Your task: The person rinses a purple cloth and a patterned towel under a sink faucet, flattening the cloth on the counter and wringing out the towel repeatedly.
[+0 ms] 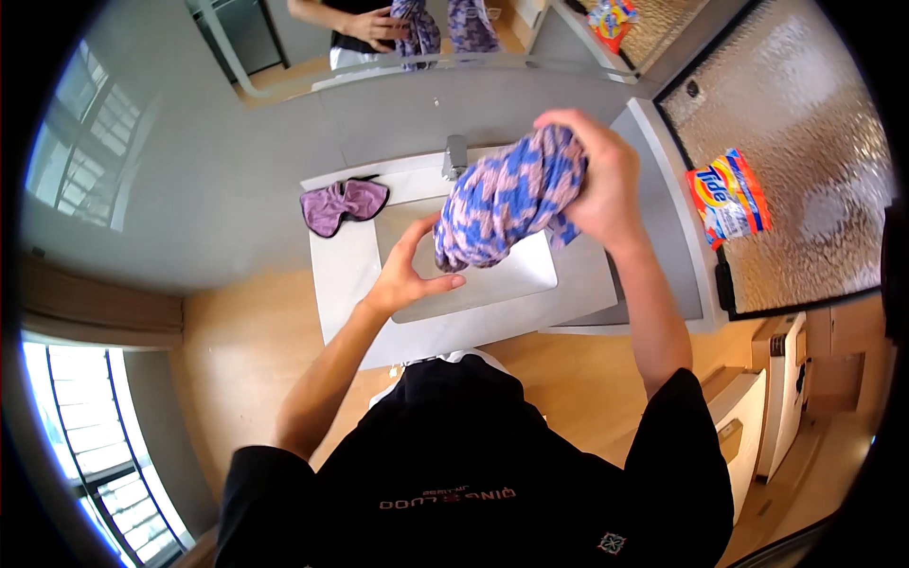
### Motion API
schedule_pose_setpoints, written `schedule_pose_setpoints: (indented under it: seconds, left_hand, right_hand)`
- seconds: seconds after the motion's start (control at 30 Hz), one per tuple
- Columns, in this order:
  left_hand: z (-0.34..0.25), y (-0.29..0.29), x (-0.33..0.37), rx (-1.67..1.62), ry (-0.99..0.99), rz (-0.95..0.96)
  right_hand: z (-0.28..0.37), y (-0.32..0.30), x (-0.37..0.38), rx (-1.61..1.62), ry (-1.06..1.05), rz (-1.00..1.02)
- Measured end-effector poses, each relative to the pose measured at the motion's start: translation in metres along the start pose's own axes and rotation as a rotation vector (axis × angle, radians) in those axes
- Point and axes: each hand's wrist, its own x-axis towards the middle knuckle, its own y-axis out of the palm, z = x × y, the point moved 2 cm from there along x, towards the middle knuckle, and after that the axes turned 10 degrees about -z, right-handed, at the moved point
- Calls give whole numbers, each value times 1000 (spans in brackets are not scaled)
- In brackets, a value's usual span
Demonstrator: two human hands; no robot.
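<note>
A bundled cloth [511, 201] with a blue and pale pink pattern hangs above the white sink [542, 271]. My right hand [606, 180] grips its upper right end, with the fingers wrapped around the folds. A loose corner of the cloth dangles below this hand. At the bundle's lower left end is my left hand [402, 276], thumb and fingers spread apart. Its forefinger reaches the edge of the cloth; the thumb lies just beneath the lower end. Some of the left fingers are hidden behind the cloth.
A purple eye mask [344, 204] with dark edging lies on the counter's [346, 275] back left corner. Behind the bundle stands a metal faucet [455, 156]. An orange detergent bag [727, 197] is at the right, by a textured glass panel [805, 114]. A mirror [284, 76] spans the back.
</note>
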Motion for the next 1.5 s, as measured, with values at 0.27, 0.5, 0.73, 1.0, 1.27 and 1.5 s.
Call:
schedule_pose_setpoints:
  seconds: [0.27, 0.5, 0.73, 1.0, 1.27, 1.5]
  left_hand:
    - [-15, 64, 32, -475, 144, -34]
    - [-47, 39, 18, -586, -13, -146]
    - [-39, -41, 12, -790, 104, -138]
    - [-133, -92, 23, -174, 351, -210]
    - [-97, -70, 40, -92, 389, -28]
    - [5, -59, 38, -311, -67, -5]
  right_hand:
    - [25, -36, 48, -64, -104, -239]
    - [51, -67, 51, -477, -404, -329]
    - [35, -102, 49, -602, -381, -188]
    - [12, -105, 36, -651, -364, -193]
    - [42, -107, 42, -33, -200, -420]
    - [12, -216, -17, 295, 152, -965]
